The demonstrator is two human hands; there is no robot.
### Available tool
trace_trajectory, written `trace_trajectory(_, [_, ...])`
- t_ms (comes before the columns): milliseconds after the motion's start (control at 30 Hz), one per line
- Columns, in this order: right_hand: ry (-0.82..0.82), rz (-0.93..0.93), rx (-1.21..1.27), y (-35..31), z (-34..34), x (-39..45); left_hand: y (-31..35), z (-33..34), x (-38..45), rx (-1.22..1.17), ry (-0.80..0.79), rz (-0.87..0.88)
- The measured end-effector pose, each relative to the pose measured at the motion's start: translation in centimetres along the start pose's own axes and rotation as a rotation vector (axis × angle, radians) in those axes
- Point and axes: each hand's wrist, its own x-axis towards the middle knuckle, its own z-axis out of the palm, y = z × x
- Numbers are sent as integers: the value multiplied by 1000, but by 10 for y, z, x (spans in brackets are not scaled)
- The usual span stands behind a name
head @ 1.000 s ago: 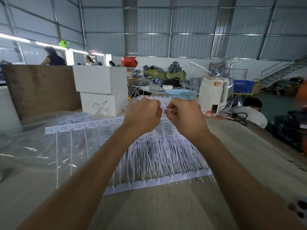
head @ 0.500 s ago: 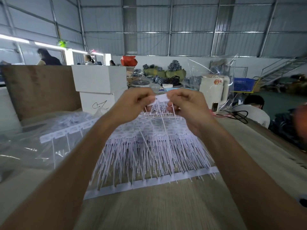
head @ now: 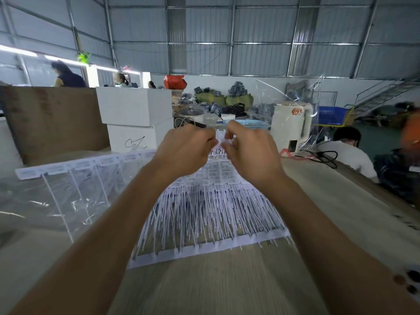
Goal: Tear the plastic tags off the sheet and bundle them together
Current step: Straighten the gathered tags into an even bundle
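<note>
A long wooden desk (head: 227, 289) runs from the near edge far into the scene. On its middle lies a white sheet (head: 204, 214) of plastic tags, thin stems fanned toward the viewer and joined by a strip along the near edge. Left of it a clear plastic bag (head: 45, 201) sprawls over the desk, and a second tag strip (head: 86, 163) with a few long stems lies on top of the bag. At the far left stands a brown board (head: 52, 123), and just right of it two white boxes (head: 136, 119) are stacked, the lower one marked with a black scribble. Farther right on the desk a white kettle (head: 291, 126) stands with a black cord (head: 322, 155) trailing beside it, and a person in a white shirt (head: 350, 151) sits low at the far right edge. Both bare arms reach forward over the sheet. The left hand (head: 188, 148) has a closed grip, its fingers curled round a small white tag (head: 219, 138) at the sheet's far end. The right hand (head: 252, 148) is close beside it, fingers bent and its narrow grip pinching the same tag from the right. The tag is held up between the two hands, above the far rows of the sheet; blur hides whether it has parted from the sheet.
</note>
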Motion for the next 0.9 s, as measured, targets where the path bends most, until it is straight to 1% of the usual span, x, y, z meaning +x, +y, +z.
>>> trace_trajectory(67, [65,-74,-13,1,-1,-3,-3,-2,1,-52,-19,-8])
trace_trajectory(133, [96,-182,10,6,-2,-5,-8,-4,1,-220,-85,-13])
trace_trajectory(200, [132,-288,-45,10,-5,-4,-11,-6,0,-354,-128,-3])
trace_trajectory(267, [140,-287,19,17,-5,-2,-13,-8,0,-398,-108,13])
trace_trajectory(367, [135,-177,187,24,-2,0,-12,-8,0,-428,-60,45])
trace_trajectory(467, [196,-34,266,24,5,0,-10,-9,2,-386,-48,70])
trace_trajectory(567, [251,64,343,13,18,-3,-12,-8,5,-344,-41,81])
trace_trajectory(667, [267,170,433,2,28,-6,-16,-8,5,-295,-72,81])
trace_trajectory(800, [233,311,553,-6,40,-7,-18,-6,7,-234,-116,83])
trace_trajectory(867, [235,384,527,-3,44,-5,-15,-7,6,-222,-164,97])
trace_trajectory(900, [264,454,505,4,44,-3,-13,-8,5,-262,-196,126])
